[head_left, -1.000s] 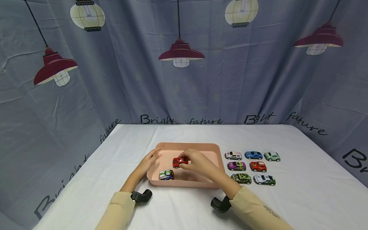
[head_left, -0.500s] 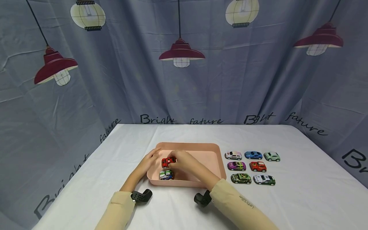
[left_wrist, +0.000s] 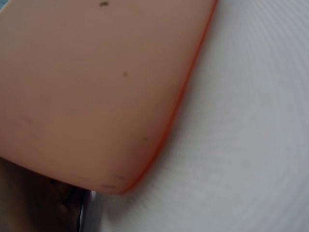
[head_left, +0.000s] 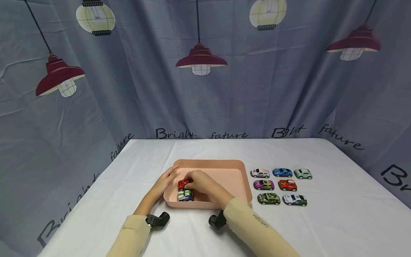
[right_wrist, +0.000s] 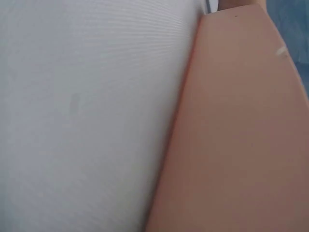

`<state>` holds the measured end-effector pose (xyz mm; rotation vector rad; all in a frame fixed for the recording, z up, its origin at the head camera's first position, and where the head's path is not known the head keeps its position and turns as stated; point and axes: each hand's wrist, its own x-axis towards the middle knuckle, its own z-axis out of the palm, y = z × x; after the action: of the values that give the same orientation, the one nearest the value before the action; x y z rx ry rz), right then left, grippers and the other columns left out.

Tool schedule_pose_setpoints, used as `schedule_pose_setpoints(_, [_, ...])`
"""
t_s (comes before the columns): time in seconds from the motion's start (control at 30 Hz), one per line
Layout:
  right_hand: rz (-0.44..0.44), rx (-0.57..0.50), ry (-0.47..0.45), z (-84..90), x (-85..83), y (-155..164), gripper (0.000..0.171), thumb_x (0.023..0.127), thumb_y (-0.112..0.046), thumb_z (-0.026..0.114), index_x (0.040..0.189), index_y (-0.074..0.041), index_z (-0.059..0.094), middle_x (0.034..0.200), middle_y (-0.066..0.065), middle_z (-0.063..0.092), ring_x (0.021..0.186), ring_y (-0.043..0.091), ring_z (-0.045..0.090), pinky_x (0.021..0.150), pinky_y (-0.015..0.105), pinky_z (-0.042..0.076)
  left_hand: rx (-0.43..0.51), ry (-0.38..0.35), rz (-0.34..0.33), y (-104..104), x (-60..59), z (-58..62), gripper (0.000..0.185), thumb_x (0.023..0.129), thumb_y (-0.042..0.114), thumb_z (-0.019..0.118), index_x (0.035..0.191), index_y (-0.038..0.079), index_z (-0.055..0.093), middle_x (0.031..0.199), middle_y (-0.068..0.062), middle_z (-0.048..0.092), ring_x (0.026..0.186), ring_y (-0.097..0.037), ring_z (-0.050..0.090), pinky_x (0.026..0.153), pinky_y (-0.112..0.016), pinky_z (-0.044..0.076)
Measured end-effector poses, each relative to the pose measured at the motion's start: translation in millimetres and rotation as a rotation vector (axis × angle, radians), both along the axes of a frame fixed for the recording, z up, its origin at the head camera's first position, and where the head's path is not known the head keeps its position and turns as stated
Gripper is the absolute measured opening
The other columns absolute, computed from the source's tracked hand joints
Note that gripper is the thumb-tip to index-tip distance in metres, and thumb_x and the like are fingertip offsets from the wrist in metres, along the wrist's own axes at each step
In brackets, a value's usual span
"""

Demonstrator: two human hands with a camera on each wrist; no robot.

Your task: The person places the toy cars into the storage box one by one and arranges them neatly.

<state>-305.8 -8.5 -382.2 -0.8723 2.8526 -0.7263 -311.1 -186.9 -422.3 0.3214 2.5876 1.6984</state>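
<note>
- In the lower middle of the head view, inside the tray's left part: small red toy car with dark windows (head_left: 182, 184), pinched at its right end; cannot tell whether resting on the tray floor or just above it.
- Over that car from the right: bare right hand (head_left: 203, 182), thumb and fingers clamped on the red body.
- Directly below in the frame, close to the red body: toy car in green, white and dark blue (head_left: 185, 195), upright on the tray floor; cannot tell whether touching.
- Around both: shallow peach-pink rectangular tray with rounded corners (head_left: 229, 178).
- At the tray's left rim: bare left hand (head_left: 165, 180), fingers stretched out and resting on the edge; cannot tell whether pressed together.
- Right of the tray, in rows from top to bottom: white car with pink markings (head_left: 260, 173), blue car (head_left: 282, 172), pale green car (head_left: 303, 174); purple-and-yellow car (head_left: 264, 185), second red car (head_left: 287, 185); green camouflage car (head_left: 268, 198), white-and-dark-green car (head_left: 294, 200).
- Toward the bottom edge: beige left sleeve (head_left: 133, 232) and beige right sleeve (head_left: 257, 228).
- Under everything: white cloth (head_left: 340, 217).
- Across the upper frame: grey-blue curtain (head_left: 154, 92), printed with lamps and black lettering.
- In both wrist views: mostly outer tray wall and white cloth.
</note>
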Motion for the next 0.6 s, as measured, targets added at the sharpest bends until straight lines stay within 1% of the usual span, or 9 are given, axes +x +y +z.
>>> schedule_pose_setpoints(0.17, [-0.003, 0.004, 0.006, -2.7, -0.9, -1.3, 0.025, 0.081, -0.024, 0.068, 0.101, -0.008, 0.068, 0.095, 0.001, 0.069, 0.087, 0.01, 0.06, 0.084, 0.026, 0.048, -0.009, 0.015, 0.007, -0.5, -0.6, 1.1, 0.043, 0.098, 0.023, 0.038, 0.139, 0.012, 0.037, 0.148, -0.017, 0.026, 0.136, -0.039, 0.022, 0.11, -0.056, 0.021])
schedule_pose_setpoints(0.27, [-0.006, 0.0, 0.017, -3.0, -1.2, -2.3, 0.025, 0.081, -0.023, 0.068, 0.101, -0.007, 0.068, 0.096, 0.002, 0.069, 0.09, 0.012, 0.061, 0.086, 0.027, 0.048, -0.009, 0.018, 0.01, -1.1, -0.4, 1.8, 0.043, 0.098, 0.023, 0.039, 0.139, 0.012, 0.037, 0.148, -0.016, 0.027, 0.137, -0.038, 0.021, 0.11, -0.055, 0.02])
schedule_pose_setpoints(0.5, [-0.048, -0.007, -0.021, -4.1, 1.0, -5.8, 0.026, 0.081, -0.024, 0.068, 0.101, -0.007, 0.067, 0.093, 0.002, 0.068, 0.084, 0.011, 0.058, 0.083, 0.028, 0.048, 0.003, -0.001, 0.01, -2.0, 2.2, 1.4, 0.043, 0.098, 0.026, 0.038, 0.139, 0.013, 0.036, 0.149, -0.015, 0.026, 0.138, -0.037, 0.018, 0.111, -0.055, 0.017])
schedule_pose_setpoints(0.6, [-0.045, -0.016, -0.022, -5.1, 1.4, -4.2, 0.024, 0.081, -0.024, 0.068, 0.099, -0.007, 0.068, 0.091, 0.001, 0.068, 0.082, 0.011, 0.058, 0.081, 0.027, 0.048, 0.014, 0.004, 0.008, -0.3, 1.7, 0.7, 0.044, 0.098, 0.025, 0.038, 0.139, 0.011, 0.036, 0.149, -0.016, 0.026, 0.138, -0.037, 0.019, 0.111, -0.055, 0.018])
